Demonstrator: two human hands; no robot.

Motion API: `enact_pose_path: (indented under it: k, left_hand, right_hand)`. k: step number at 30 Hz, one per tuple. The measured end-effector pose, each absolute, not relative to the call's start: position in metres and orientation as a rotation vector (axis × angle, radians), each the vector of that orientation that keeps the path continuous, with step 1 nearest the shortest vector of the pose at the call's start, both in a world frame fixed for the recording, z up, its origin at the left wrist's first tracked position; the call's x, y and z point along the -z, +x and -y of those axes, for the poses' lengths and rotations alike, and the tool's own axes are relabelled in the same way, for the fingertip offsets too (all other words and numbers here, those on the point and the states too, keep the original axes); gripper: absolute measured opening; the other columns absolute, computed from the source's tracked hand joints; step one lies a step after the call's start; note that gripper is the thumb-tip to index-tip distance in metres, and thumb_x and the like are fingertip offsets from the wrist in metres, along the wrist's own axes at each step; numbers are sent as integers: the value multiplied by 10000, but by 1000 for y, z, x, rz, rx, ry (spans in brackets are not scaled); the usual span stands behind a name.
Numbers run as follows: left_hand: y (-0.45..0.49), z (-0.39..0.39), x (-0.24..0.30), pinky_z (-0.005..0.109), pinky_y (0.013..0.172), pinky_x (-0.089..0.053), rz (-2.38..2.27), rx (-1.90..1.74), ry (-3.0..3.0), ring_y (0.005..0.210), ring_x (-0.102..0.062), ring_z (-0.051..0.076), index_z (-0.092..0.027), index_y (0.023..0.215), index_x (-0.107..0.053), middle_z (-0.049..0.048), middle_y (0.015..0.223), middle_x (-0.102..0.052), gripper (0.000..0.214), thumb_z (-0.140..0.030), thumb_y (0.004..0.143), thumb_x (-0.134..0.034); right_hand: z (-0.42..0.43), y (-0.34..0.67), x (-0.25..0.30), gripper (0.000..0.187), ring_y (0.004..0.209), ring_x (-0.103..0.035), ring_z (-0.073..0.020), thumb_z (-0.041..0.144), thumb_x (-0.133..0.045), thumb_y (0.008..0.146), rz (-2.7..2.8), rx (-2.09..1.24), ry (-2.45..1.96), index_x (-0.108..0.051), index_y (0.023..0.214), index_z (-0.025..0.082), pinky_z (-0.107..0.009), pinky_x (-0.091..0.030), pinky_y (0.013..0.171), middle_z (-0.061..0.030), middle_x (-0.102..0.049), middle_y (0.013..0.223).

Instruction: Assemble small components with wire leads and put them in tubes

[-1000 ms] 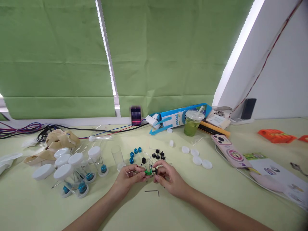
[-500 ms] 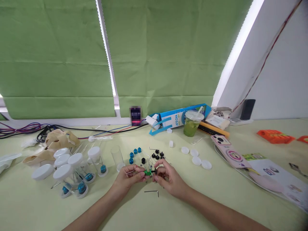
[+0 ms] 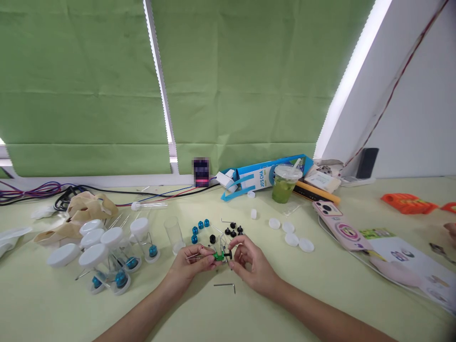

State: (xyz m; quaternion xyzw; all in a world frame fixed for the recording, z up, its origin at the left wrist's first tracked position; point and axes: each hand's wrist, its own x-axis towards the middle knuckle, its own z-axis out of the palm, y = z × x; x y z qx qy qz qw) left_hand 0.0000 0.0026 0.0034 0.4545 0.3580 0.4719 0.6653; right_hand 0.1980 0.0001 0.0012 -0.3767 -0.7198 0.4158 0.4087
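Note:
My left hand point(image 3: 195, 259) is closed, pinching a small green part point(image 3: 219, 257) between thumb and fingertips, with a thin metal rod sticking out to the left. A black thumb screw point(image 3: 228, 255) protrudes from the right side of this part. My right hand point(image 3: 251, 261) has its thumb and index fingertip at the screw's round head, one below and one above. Just beyond the hands lie several loose black thumb screws point(image 3: 233, 232), several blue round parts point(image 3: 194, 231) and a black round part point(image 3: 212, 238). An L-shaped hex key point(image 3: 225, 285) rests nearer to me.
Several clear jars with white lids point(image 3: 93, 255) stand at left, blue parts inside. An uncapped clear tube point(image 3: 173, 236) is beside my left hand. White caps point(image 3: 291, 239), a green drink cup point(image 3: 285, 184) and a pink phone point(image 3: 340, 225) are at right. A person's hand point(image 3: 451, 231) shows at the right edge.
My right fingers have shifted slightly around the screw head, showing more of it. Another person's hand has appeared at the right edge. My left hand has stayed in place.

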Motion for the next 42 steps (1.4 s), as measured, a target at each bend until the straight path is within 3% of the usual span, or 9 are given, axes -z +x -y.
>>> enact_pose_path:
  k: [6, 42]
  left_hand:
    - [0, -3, -4, 323, 754, -483, -806, -1065, 1011, 798, -651, 234, -127, 686, -652, 47, 782, -649, 92, -198, 662, -704]
    - [0, -4, -2, 318, 732, -476, -790, -1051, 1079, 782, -635, 211, -117, 704, -669, 76, 807, -662, 85, -197, 680, -688]
  right_hand:
    - [4, 196, -2, 298, 622, -461, -83, 134, -522, 748, 1928, -797, -917, -457, 1024, 227, -203, -403, 504, -52, -449, 1036]
    - [3, 195, -2, 205, 625, -463, -99, 171, -446, 839, 1990, -726, -913, -525, 1022, 220, -211, -392, 524, -37, -497, 920]
